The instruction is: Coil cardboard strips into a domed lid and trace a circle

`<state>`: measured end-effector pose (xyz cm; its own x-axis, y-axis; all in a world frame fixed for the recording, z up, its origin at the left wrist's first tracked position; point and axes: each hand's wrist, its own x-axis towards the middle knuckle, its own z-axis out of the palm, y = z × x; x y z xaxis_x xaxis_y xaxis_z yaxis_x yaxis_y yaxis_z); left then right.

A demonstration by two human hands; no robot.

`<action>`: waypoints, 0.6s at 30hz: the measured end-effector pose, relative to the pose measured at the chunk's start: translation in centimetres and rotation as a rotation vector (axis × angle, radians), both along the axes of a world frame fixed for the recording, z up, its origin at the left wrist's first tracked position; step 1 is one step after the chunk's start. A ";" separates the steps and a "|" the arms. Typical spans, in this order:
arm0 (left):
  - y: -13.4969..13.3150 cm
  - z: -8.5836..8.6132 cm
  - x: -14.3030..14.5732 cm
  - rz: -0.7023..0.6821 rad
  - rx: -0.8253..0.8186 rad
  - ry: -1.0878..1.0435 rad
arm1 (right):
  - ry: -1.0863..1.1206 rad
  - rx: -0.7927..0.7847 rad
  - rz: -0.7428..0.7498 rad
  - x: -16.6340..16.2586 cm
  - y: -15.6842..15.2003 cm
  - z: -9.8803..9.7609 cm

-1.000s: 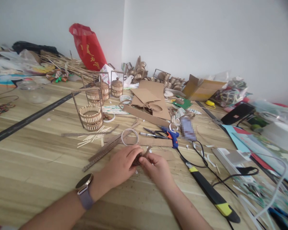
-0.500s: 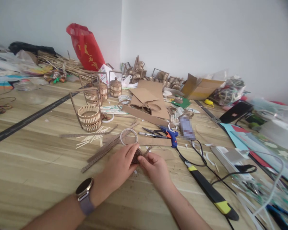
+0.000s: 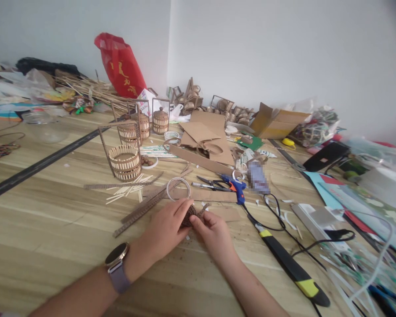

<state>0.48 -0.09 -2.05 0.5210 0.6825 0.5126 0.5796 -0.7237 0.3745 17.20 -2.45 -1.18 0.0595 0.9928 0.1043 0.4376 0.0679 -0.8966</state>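
Observation:
A small dark brown coil of corrugated cardboard strip [image 3: 188,216] is held between both hands. My left hand [image 3: 166,222], with a watch on its wrist, wraps the coil from the left, its fingers closed together over the far side. My right hand [image 3: 214,231] pinches the coil's right side with thumb and fingers, and a loose strip end sticks out above it. Part of the coil is hidden by the fingers. Just beyond my left hand lies a white tape ring [image 3: 178,189], over more brown corrugated strips [image 3: 141,211].
A blue glue gun [image 3: 236,187] and a long black-and-yellow utility knife [image 3: 293,266] lie to the right, with a cable between. A small handled basket [image 3: 124,163] stands left behind loose thin sticks [image 3: 128,190]. Cardboard sheets [image 3: 206,132] and a red bag [image 3: 122,66] are farther back.
The whole view has shifted very slightly. Both hands keep the same grip on the coil, with almost no visible movement.

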 end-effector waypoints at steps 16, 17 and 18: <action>1.0 1.9 -1.1 -0.016 -0.756 -0.507 | 0.004 0.005 0.037 1.1 0.1 0.8; 1.1 1.8 -1.1 -0.037 -0.814 -0.538 | -0.010 0.013 0.039 1.0 0.0 0.8; 1.2 1.8 -1.0 -0.058 -0.854 -0.561 | -0.022 0.024 0.039 0.9 0.0 0.9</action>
